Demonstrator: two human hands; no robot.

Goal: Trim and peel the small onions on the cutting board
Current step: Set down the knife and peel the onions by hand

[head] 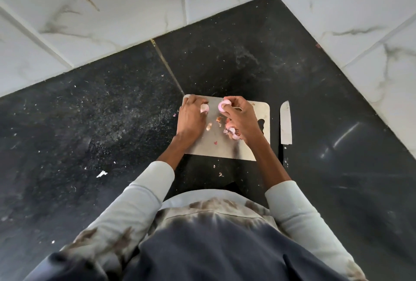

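A steel cutting board (211, 148) lies on the black counter. My left hand (191, 116) is over the board's far left part, its fingers curled round a pale peeled onion piece (204, 108). My right hand (242, 118) pinches a small pink onion (224, 105) at its fingertips, above the board's far middle. Under the right palm sits a heap of pink and brown onion skins (231, 132). Two loose skin scraps (213, 123) lie between my hands.
A knife (286, 123) lies on the counter just right of the board, blade pointing away from me. The black counter (112, 112) carries crumbs and bits of skin. White marble-look tiled walls (112, 10) meet in a corner behind and to the right.
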